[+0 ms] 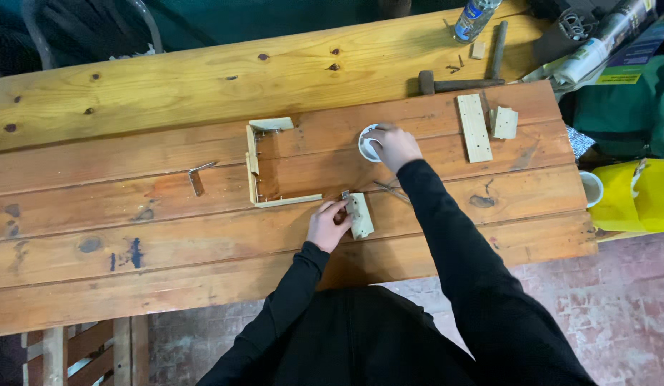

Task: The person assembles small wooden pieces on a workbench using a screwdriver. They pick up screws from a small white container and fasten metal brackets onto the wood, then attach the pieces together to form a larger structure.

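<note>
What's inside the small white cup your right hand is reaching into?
The right hand covers most of the white cup on the wooden table. Only part of its white rim shows; its contents are hidden beneath the fingers.

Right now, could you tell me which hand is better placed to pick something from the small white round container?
The right hand: its fingers already rest on the small white round container, while the left hand holds the small pale wooden block.

the left grip (330, 224) sits on the desk (167, 236), touching a small wood block (360, 215) just to its right. an open wooden frame (275, 163) lies just behind-left of it. the right grip (394, 145) rests further back on a small round container (368, 142); a flat slat (474, 127) lies well right of that, a hammer (457, 85) behind.
</note>
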